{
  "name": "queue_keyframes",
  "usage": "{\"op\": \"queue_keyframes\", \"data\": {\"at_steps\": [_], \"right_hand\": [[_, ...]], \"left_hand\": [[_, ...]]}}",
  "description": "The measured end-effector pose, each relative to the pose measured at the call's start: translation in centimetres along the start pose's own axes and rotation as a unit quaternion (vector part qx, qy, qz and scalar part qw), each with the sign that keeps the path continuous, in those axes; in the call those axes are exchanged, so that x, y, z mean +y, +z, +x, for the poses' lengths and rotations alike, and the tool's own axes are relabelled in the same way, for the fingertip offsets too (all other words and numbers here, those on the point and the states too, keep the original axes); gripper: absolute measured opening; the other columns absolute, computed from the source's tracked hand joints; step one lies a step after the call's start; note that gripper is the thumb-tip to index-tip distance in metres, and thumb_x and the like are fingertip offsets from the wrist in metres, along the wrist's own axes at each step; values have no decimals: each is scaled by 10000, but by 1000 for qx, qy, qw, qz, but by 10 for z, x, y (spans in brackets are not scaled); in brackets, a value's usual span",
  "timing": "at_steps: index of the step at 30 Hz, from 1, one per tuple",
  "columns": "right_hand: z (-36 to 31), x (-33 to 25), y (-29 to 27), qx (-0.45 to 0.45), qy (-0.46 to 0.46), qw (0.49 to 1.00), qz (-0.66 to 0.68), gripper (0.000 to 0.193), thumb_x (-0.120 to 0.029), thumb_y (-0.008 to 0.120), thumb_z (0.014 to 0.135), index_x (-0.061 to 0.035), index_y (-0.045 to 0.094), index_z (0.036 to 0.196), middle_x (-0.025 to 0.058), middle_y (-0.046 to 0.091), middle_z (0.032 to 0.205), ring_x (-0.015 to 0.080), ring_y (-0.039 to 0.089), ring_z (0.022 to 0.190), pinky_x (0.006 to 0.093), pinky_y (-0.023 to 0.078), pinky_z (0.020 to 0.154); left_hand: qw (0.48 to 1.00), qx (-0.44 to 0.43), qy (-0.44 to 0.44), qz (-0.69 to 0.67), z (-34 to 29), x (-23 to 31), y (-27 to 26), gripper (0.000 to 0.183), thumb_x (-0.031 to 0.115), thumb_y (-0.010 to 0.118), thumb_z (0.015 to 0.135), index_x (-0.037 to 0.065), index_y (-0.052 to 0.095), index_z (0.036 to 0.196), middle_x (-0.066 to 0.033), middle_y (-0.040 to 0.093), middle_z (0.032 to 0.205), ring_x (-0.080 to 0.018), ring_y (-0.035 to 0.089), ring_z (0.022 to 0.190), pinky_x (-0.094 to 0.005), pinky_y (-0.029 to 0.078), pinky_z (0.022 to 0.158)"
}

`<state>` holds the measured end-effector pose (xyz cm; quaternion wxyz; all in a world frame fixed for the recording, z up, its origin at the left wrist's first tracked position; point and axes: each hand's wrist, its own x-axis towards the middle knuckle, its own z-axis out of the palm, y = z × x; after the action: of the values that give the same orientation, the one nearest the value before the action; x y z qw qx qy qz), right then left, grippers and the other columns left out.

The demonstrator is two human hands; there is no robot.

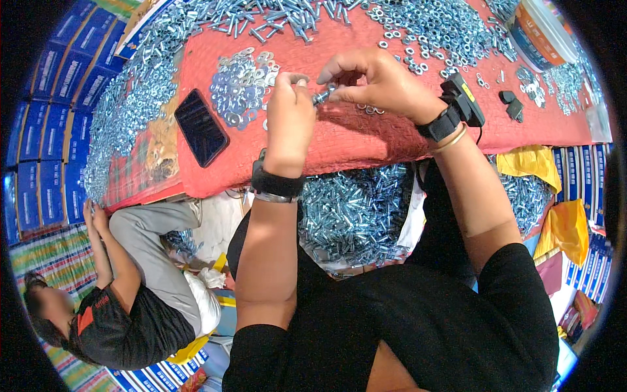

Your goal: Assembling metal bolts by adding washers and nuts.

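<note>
A short silver bolt is held between my two hands above the red cloth. My left hand is closed, its thumb and fingers gripping one end of the bolt. From the right, my right hand pinches the bolt's other end with thumb and curled forefinger. A small ring-shaped piece seems to sit at that end, too small to name surely. Just left of my left hand lies a spread of flat washers. A few more washers lie under my right hand.
Piles of bolts and nuts cover the table's far side. A phone lies left. Below the edge is a sack of bolts. A bucket stands far right. Another person sits at left, near blue boxes.
</note>
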<state>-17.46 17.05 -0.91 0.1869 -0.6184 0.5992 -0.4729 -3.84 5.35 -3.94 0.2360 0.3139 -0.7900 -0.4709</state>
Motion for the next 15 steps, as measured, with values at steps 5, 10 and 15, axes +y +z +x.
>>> {"op": "queue_keyframes", "data": {"at_steps": [5, 10, 15], "right_hand": [[-2, 4, 8, 4, -6, 1000, 8, 207, -80, 671, 806, -19, 637, 1000, 26, 659, 870, 63, 581, 784, 207, 471, 667], [-2, 2, 11, -31, 202, 949, 242, 200, -168, 636, 863, 2, 646, 968, 3, 645, 839, 31, 562, 758, 179, 436, 608], [-3, 1, 11, -21, 211, 960, 182, 231, -173, 643, 855, 16, 653, 988, 38, 667, 857, 71, 593, 787, 228, 484, 698]], "left_hand": [[992, 24, 62, 109, -4, 11, 0, 196, 156, 416, 935, -2, 512, 1002, -201, 622, 860, -335, 603, 801, -410, 462, 700], [988, 38, 64, 135, -5, 17, -4, 188, 172, 426, 928, 14, 502, 999, -235, 632, 840, -405, 610, 813, -469, 456, 692], [986, 40, 69, 150, -5, 16, -5, 191, 166, 425, 924, 7, 507, 990, -233, 632, 848, -403, 610, 817, -464, 456, 695]]}}
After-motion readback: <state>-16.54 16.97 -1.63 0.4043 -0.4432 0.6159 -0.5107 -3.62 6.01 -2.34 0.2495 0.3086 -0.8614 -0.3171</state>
